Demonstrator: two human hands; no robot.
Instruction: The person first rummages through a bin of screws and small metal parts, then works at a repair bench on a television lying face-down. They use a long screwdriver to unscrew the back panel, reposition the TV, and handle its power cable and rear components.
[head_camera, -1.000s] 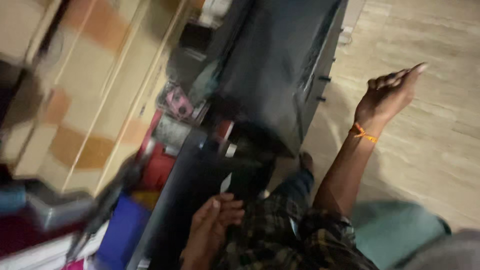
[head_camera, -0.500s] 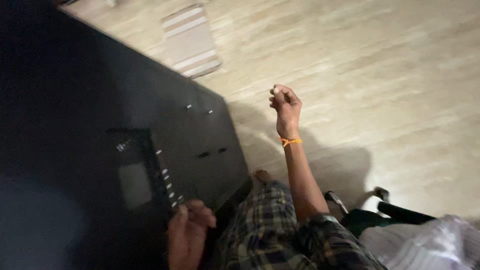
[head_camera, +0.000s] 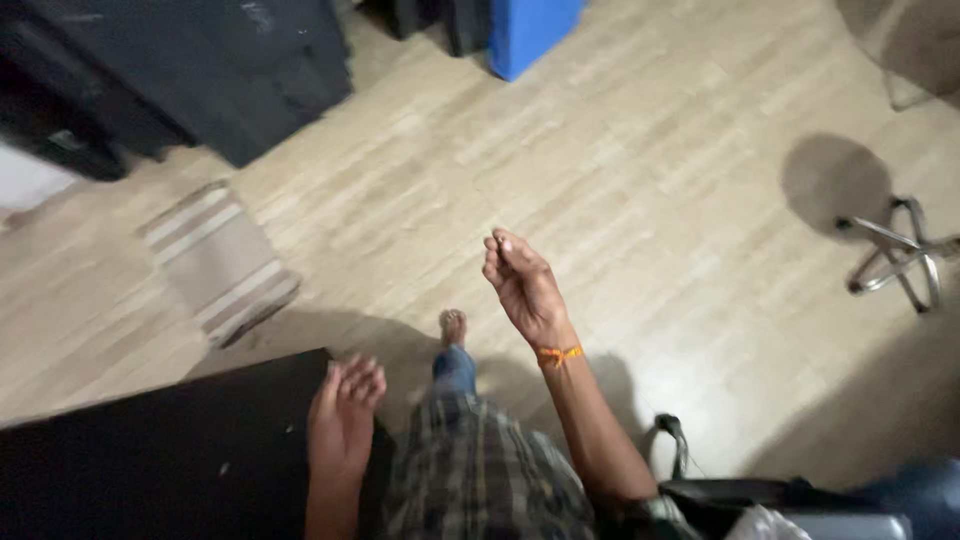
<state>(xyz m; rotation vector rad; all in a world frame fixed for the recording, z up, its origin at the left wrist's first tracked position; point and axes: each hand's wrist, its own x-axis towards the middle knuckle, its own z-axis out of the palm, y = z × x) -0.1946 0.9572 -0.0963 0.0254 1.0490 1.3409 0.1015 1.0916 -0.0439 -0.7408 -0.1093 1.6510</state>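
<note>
The left hand (head_camera: 345, 415) lies with fingers loosely spread, gripping nothing, on the corner of a large black panel (head_camera: 150, 460). The right hand (head_camera: 522, 288) hangs raised over the pale wooden floor (head_camera: 650, 200), fingertips pressed together; whether they pinch anything cannot be told. A striped mat (head_camera: 215, 260) lies well apart.

Plaid shirt (head_camera: 480, 470), jeans (head_camera: 455, 368) – orange wristband (head_camera: 558, 354) (right hand (head_camera: 522, 285)).

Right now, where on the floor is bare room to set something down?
The widest free patch of wooden floor lies between the striped rug, the blue box and the metal stool base. It is crowded near the person: the left hand rests at the black panel, the right hand is raised, and a foot stands between them.
</note>
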